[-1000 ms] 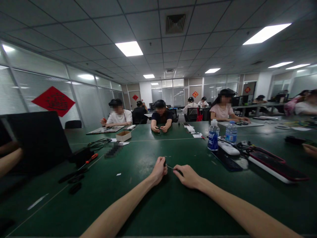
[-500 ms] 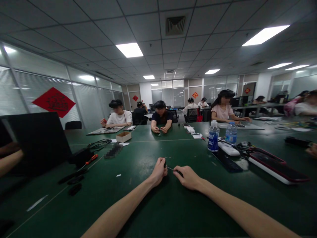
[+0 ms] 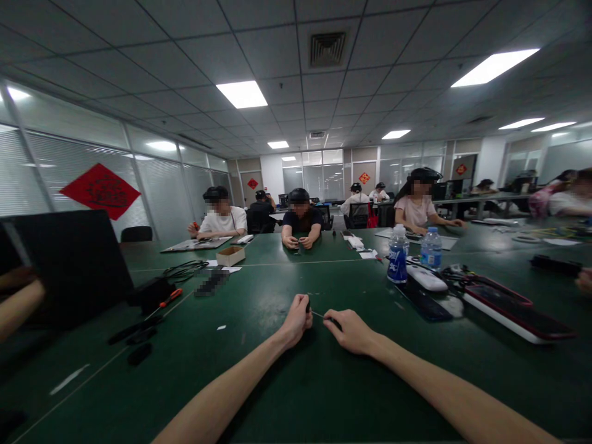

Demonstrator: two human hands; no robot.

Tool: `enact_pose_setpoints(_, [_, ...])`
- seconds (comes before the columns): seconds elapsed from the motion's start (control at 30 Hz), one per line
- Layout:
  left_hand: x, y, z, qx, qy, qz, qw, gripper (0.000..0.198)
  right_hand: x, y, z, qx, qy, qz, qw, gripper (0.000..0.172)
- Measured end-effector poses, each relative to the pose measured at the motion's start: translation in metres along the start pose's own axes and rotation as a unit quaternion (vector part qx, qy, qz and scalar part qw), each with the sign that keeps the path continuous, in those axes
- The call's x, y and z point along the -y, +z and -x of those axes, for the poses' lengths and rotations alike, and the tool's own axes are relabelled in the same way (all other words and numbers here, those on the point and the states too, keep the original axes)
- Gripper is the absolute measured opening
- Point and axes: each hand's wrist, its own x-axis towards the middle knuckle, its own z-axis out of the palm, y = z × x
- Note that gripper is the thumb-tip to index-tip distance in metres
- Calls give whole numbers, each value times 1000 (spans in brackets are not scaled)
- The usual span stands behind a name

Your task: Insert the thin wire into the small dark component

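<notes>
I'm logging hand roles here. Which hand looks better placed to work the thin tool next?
Probably the right hand: its fingertips pinch the thin tool, aimed at the small dark part gripped in the left hand, which only steadies it.

Both bare forearms reach from the near edge toward the middle of the scene and converge. The left arm enters from the near left and runs diagonally to the right and away; its hand, the left hand [image 3: 296,320], is curled into a loose fist with the fingers [image 3: 306,306] closed round something small and dark. The right arm comes in from the near right, angled left and away. The right hand [image 3: 352,331] lies palm down, low over the surface, thumb and forefinger pinched together at their tips. The two hands sit just beside each other, apart.
</notes>
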Motion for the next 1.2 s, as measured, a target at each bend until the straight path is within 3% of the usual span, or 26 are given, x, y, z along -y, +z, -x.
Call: enact_pose_setpoints(1.2, [4,-2,-2,9,9,3,1000,35,0,1,0,-9,-9,13,1000,34])
